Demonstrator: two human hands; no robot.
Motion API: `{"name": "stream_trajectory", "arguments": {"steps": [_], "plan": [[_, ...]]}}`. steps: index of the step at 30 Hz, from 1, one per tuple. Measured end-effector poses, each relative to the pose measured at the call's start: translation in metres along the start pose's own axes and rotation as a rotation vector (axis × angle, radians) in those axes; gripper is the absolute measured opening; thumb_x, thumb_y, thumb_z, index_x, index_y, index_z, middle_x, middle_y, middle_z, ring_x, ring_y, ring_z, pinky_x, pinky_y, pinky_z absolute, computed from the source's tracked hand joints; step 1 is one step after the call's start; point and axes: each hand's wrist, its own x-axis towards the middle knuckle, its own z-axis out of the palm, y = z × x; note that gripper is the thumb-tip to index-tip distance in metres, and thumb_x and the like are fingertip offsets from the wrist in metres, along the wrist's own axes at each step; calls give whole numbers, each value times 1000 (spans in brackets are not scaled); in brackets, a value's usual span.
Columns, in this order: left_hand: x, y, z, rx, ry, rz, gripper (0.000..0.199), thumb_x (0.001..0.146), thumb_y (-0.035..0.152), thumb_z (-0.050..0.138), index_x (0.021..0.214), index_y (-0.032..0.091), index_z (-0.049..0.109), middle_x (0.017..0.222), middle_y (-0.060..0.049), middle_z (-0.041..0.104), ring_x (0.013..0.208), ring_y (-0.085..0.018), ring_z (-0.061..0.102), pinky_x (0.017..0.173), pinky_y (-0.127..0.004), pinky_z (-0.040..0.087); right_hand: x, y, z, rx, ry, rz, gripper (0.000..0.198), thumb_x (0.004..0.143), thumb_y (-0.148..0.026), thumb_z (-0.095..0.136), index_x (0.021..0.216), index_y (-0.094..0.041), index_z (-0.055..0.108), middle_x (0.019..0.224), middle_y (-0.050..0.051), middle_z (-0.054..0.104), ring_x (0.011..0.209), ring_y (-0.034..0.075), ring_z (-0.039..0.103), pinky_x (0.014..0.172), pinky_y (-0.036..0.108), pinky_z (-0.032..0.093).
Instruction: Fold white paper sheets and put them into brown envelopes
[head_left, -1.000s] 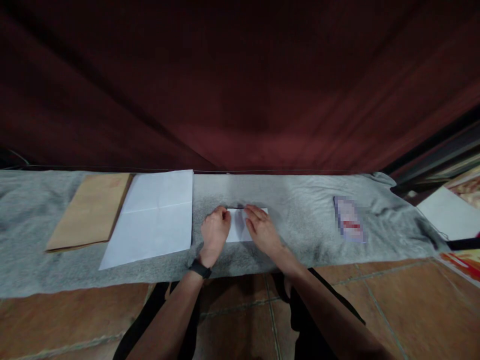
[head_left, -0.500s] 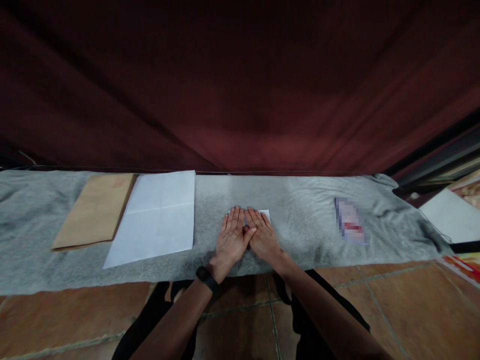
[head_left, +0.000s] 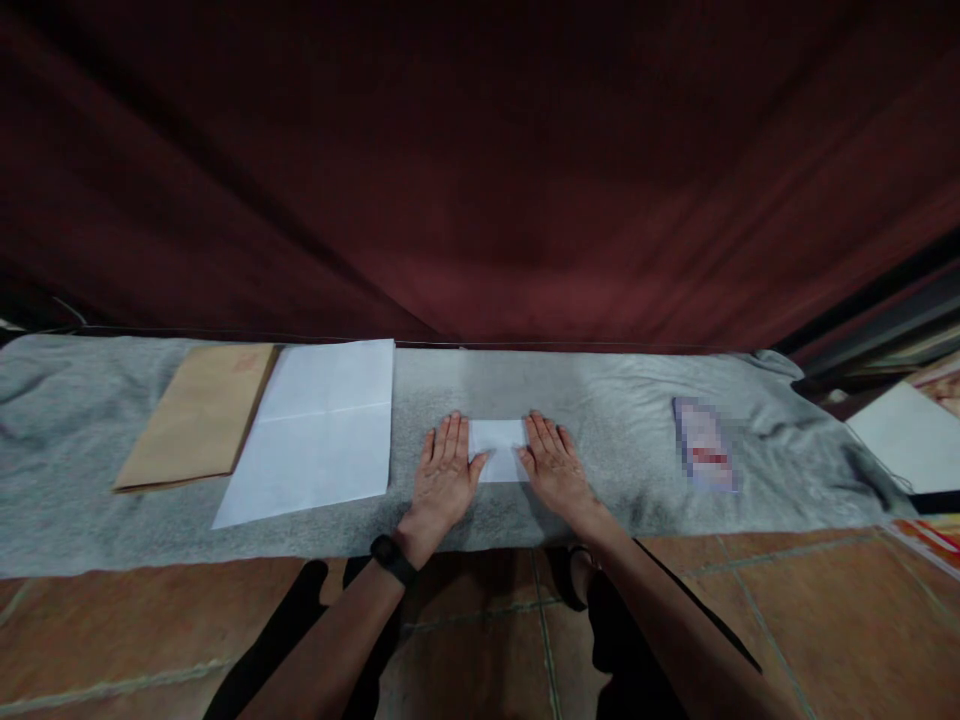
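Observation:
A small white piece of paper, seemingly folded, lies flat on the grey cloth in front of me. My left hand rests palm down over its left edge, fingers stretched out and thumb on the paper. Over the right edge lies my right hand, also flat, with its thumb near the paper's side. Neither hand grips anything. The middle of the paper shows between them, while its side edges are partly hidden under the hands.
Left of my hands are large white paper sheets, beside a brown paper envelope. A blurred purplish flat item lies on the right. A dark red curtain hangs behind; tiled floor is below.
My hands were side by side at the middle, covering most of the small paper. They have slid apart, left and right, to its edges, uncovering its middle.

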Motion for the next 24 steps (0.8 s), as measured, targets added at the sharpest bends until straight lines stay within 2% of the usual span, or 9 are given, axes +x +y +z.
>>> {"name": "stream_trajectory", "arguments": {"steps": [3,6,10,14,24], "plan": [[-1,0,-2,13,32,-15,64,104,42,26,154,4,33,161,-19,33,153,-29,24,124,-52,21,0,5,-2,21,2,48,58,107,-40,26,156,-10,32,161,15,36,150,28,31,122,51,23],[-3,9,-5,7,98,9,61,103,36,29,155,4,30,161,-18,33,153,-28,23,125,-52,20,5,-4,-8,54,37,87,59,107,-39,24,157,-9,31,161,16,35,150,29,30,122,52,23],[-7,27,-3,-28,88,167,59,101,25,31,157,7,26,162,-15,34,154,-24,21,125,-50,21,11,-32,-11,135,13,-40,57,107,-37,23,158,-12,28,163,12,32,152,24,26,124,48,22],[-9,29,3,-32,20,211,59,98,18,30,156,4,27,161,-16,34,154,-24,21,125,-48,23,11,-46,-4,142,-56,-97,56,107,-37,24,158,-14,30,161,10,37,151,20,29,124,43,24],[-13,1,-9,-59,-14,65,59,103,37,31,155,9,32,161,-15,34,152,-25,26,124,-49,24,0,-16,11,-13,74,-139,57,106,-36,34,157,-11,31,159,15,38,148,26,35,121,47,26]]}}
